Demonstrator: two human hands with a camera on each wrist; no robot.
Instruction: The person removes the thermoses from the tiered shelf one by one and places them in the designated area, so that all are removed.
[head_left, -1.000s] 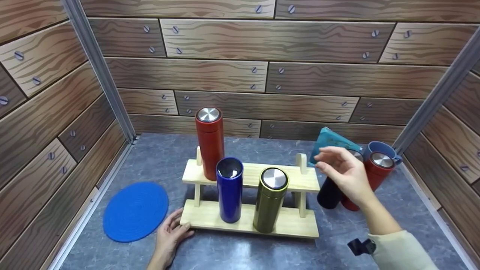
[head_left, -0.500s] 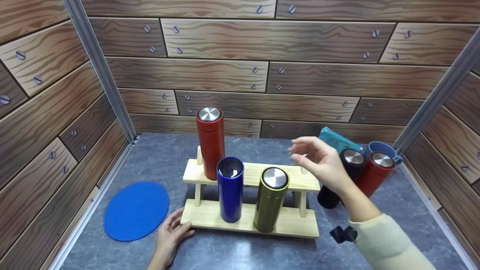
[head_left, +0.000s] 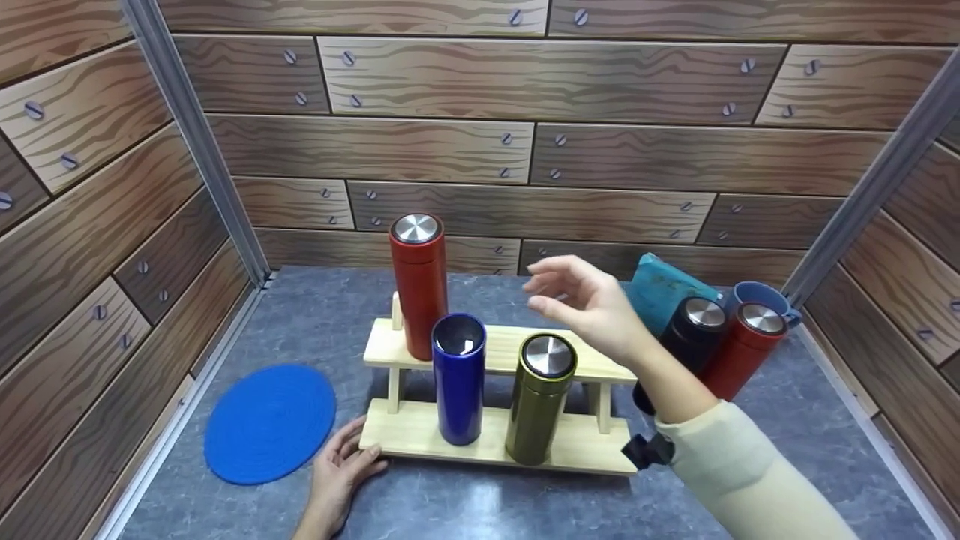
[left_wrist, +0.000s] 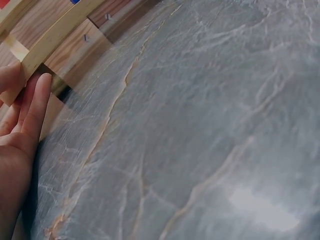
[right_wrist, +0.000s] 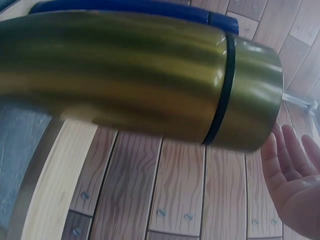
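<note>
A two-tier wooden rack (head_left: 495, 420) stands mid-table. My left hand (head_left: 335, 472) holds the left end of its lower shelf; in the left wrist view the thumb and fingers (left_wrist: 37, 102) lie on either side of the wood. My right hand (head_left: 581, 304) is raised above the upper shelf with nothing in it, fingers loosely bent. A red thermos (head_left: 420, 292) stands on the upper shelf's left. On the lower shelf are a blue thermos (head_left: 459, 390) and an olive-green thermos (head_left: 536, 405), which looms in front of my right hand in the right wrist view (right_wrist: 150, 75).
Right of the rack stand a black thermos (head_left: 694, 330), a second red thermos (head_left: 750, 341) and a blue mug (head_left: 757, 294). A teal packet (head_left: 664, 289) lies behind them, partly covered by my arm. A round blue mat (head_left: 270, 424) lies left. Wood-patterned walls surround the table.
My right hand has moved left, from in front of the black thermos to above the rack's upper shelf. The left hand and the thermoses have stayed put.
</note>
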